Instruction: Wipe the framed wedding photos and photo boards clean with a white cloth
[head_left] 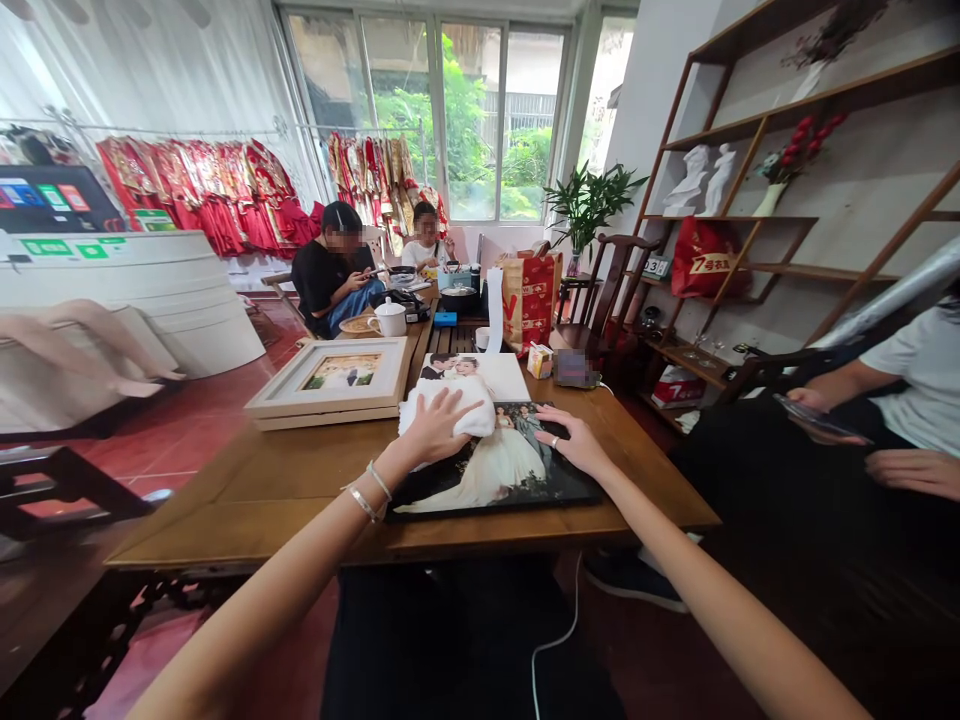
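Observation:
A large glossy wedding photo print (517, 475) lies flat on the wooden table (285, 490) in front of me. My left hand (435, 425), bracelets on its wrist, presses a folded white cloth (459, 405) onto the print's upper left part, fingers spread. On the print's right side rests my right hand (574, 440), lying flat with fingers stretched out and a ring on one finger. Just behind the print lies a second photo print (487, 372).
A stack of framed photos (334, 385) sits to the left on the table. A small box (539, 361) and a red gift bag (530, 295) stand behind. A person holding a phone (817, 420) sits at the right. Two people sit at the far end.

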